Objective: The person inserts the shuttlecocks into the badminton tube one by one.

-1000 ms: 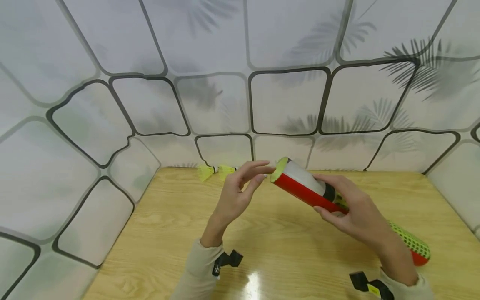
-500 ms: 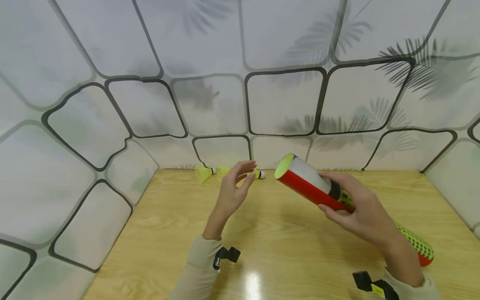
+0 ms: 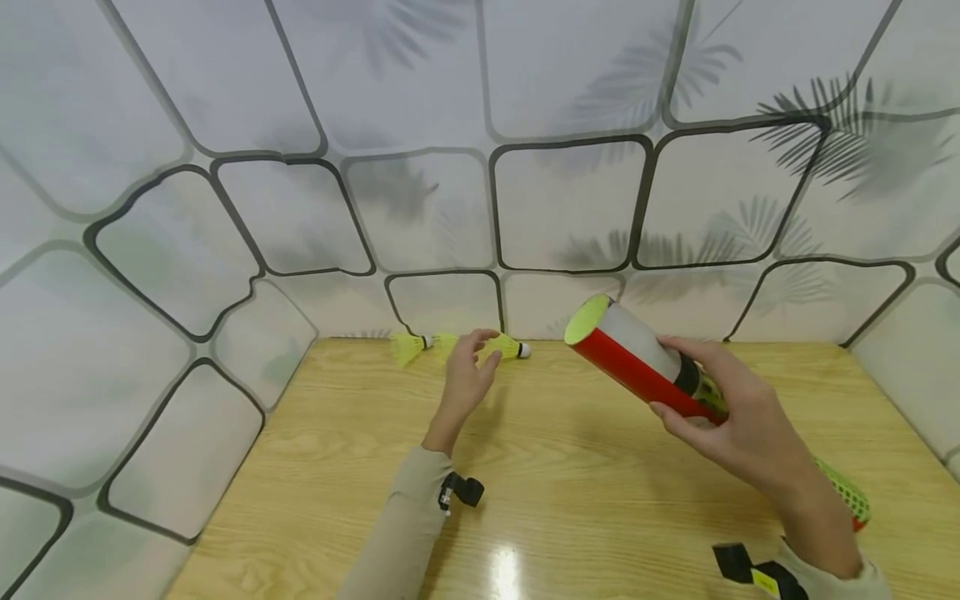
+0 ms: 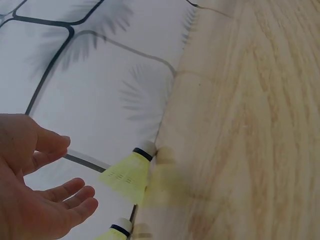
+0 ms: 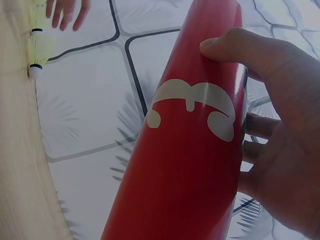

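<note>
head view up high, facing forward and down over the table (image 3: 585, 500); both wrist views, close, tipped sideways, share yellow shuttlecocks (image 4: 129, 176)!

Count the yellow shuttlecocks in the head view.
3, along the back edge of the table: leftmost shuttlecock; middle shuttlecock, partly behind the left hand; rightmost shuttlecock by that hand, which may hide more.

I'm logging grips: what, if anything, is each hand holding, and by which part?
The right hand holds the red tube round its side, back from the open end. The left hand holds nothing.
</note>
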A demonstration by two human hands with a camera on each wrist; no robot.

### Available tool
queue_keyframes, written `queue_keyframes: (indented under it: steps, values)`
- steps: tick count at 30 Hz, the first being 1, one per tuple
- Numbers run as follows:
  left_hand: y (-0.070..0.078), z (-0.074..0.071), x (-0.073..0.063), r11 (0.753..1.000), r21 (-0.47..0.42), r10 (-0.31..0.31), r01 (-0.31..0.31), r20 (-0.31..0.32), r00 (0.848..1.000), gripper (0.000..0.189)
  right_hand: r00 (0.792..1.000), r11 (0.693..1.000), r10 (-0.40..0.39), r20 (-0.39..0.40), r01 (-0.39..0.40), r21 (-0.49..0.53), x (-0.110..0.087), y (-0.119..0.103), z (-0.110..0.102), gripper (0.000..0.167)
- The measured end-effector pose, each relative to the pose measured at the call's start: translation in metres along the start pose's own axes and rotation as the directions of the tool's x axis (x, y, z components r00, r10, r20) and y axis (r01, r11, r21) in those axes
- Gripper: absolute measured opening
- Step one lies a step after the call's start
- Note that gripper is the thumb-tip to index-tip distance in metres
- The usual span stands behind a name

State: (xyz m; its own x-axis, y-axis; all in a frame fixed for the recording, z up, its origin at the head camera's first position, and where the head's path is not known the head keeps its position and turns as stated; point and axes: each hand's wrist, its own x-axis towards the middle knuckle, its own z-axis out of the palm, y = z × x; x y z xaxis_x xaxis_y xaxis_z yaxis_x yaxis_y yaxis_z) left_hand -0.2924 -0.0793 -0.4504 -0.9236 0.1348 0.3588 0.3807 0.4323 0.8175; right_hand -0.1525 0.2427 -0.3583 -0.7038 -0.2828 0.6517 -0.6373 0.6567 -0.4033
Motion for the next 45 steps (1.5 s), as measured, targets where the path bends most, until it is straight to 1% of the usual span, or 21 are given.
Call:
queue_keyframes:
  steps: [4, 7, 11, 13, 15, 18, 21, 24, 27, 29, 30, 32, 34, 36, 37, 39, 42, 45]
  values:
    - [-0.011, 0.01, 0.006, 0.997, 0.033, -0.066, 0.064, 0.054, 0.996, 0.033, 1.0, 1.0, 0.012, -0.013, -0.012, -0.005, -0.001, 0.0, -0.002, 0.091]
    - [-0.016, 0.014, 0.009, 0.996, 0.041, -0.088, 0.085, 0.066, 0.994, 0.034, 1.0, 1.0, 0.014, -0.021, -0.014, -0.005, -0.002, 0.0, -0.003, 0.09]
    - [-0.022, 0.019, 0.018, 0.997, 0.053, -0.062, 0.058, 0.069, 0.996, 0.034, 0.999, 1.0, 0.01, -0.044, -0.011, -0.002, -0.001, -0.001, -0.005, 0.09]
    - [-0.023, 0.023, 0.022, 0.997, 0.055, -0.058, 0.054, 0.078, 0.995, 0.035, 0.998, 1.0, 0.007, -0.06, -0.007, 0.001, -0.001, -0.002, -0.007, 0.09]
    - [-0.022, 0.026, 0.026, 0.995, 0.081, -0.057, 0.051, 0.079, 0.995, 0.035, 0.997, 1.0, 0.006, -0.071, -0.006, 0.006, -0.001, -0.003, -0.008, 0.09]
    - [-0.021, 0.029, 0.029, 0.99, 0.118, -0.085, 0.076, 0.067, 0.994, 0.035, 0.998, 1.0, 0.017, -0.067, -0.016, 0.013, -0.002, -0.004, -0.009, 0.091]
    - [-0.022, 0.031, 0.028, 0.984, 0.142, -0.114, 0.106, 0.049, 0.992, 0.032, 0.998, 0.999, 0.029, -0.059, -0.028, 0.018, -0.003, -0.005, -0.009, 0.091]
    - [-0.024, 0.031, 0.025, 0.981, 0.142, -0.139, 0.134, 0.025, 0.99, 0.027, 0.998, 0.999, 0.036, -0.057, -0.034, 0.028, -0.004, -0.006, -0.009, 0.091]
    - [-0.026, 0.03, 0.021, 0.98, 0.135, -0.145, 0.147, -0.021, 0.989, 0.022, 0.997, 0.998, 0.051, -0.049, -0.05, 0.023, -0.004, -0.006, -0.008, 0.091]
    - [-0.026, 0.028, 0.019, 0.983, 0.111, -0.142, 0.146, -0.043, 0.989, 0.019, 0.997, 0.998, 0.059, -0.044, -0.058, 0.02, -0.004, -0.005, -0.009, 0.091]
    - [-0.025, 0.027, 0.018, 0.986, 0.092, -0.135, 0.139, -0.049, 0.99, 0.018, 0.997, 0.998, 0.061, -0.04, -0.061, 0.014, -0.004, -0.005, -0.009, 0.091]
    - [-0.021, 0.024, 0.018, 0.993, 0.065, -0.093, 0.097, -0.059, 0.994, 0.017, 0.998, 0.998, 0.058, -0.039, -0.058, 0.007, -0.004, -0.004, -0.01, 0.091]
    - [-0.014, 0.022, 0.017, 0.998, 0.038, -0.04, 0.043, -0.065, 0.997, 0.017, 0.998, 0.999, 0.047, -0.035, -0.047, 0.005, -0.003, -0.003, -0.012, 0.091]
    - [-0.004, 0.019, 0.016, 1.0, 0.023, 0.014, -0.013, -0.077, 0.997, 0.016, 0.999, 0.999, 0.039, -0.033, -0.039, -0.001, -0.003, -0.002, -0.013, 0.09]
    - [0.001, 0.016, 0.015, 0.999, 0.018, 0.043, -0.042, -0.089, 0.995, 0.015, 0.999, 0.999, 0.034, -0.031, -0.034, -0.003, -0.003, -0.002, -0.013, 0.09]
    - [0.013, 0.01, 0.012, 0.997, -0.008, 0.079, -0.081, -0.106, 0.991, 0.015, 0.999, 1.0, 0.026, -0.029, -0.026, -0.004, -0.002, -0.002, -0.012, 0.09]
    - [0.029, 0.001, 0.007, 0.991, -0.048, 0.117, -0.125, -0.141, 0.983, 0.016, 0.999, 1.0, 0.024, -0.027, -0.024, -0.009, -0.002, -0.002, -0.011, 0.09]
    - [0.044, -0.008, 0.001, 0.981, -0.105, 0.141, -0.161, -0.176, 0.974, 0.017, 0.999, 1.0, 0.027, -0.019, -0.027, -0.003, -0.002, -0.002, -0.01, 0.09]
